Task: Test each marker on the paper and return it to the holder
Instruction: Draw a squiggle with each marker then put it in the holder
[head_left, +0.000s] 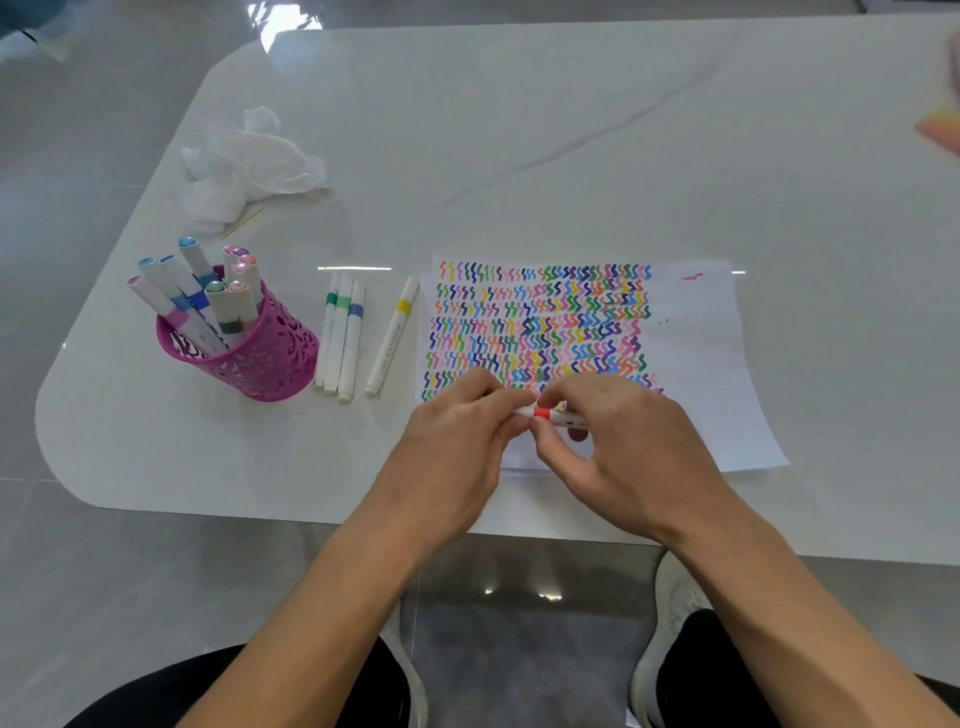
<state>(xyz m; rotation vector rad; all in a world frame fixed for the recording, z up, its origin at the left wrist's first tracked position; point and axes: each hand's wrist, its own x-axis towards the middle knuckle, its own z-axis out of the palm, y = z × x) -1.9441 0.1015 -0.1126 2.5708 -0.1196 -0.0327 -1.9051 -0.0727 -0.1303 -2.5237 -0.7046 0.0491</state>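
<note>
Both hands (545, 441) gripping red-banded marker (545, 413), tip hidden, over paper (696, 364)

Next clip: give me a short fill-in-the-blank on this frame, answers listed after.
1. Both hands, left hand and right hand, hold one marker with a ____ band.
2. The holder is ____ in colour.
3. Between holder and paper, ____ markers lie on the table.
4. The lone marker nearest the paper has a ____ band.

Answers: red; pink; four; yellow
</note>
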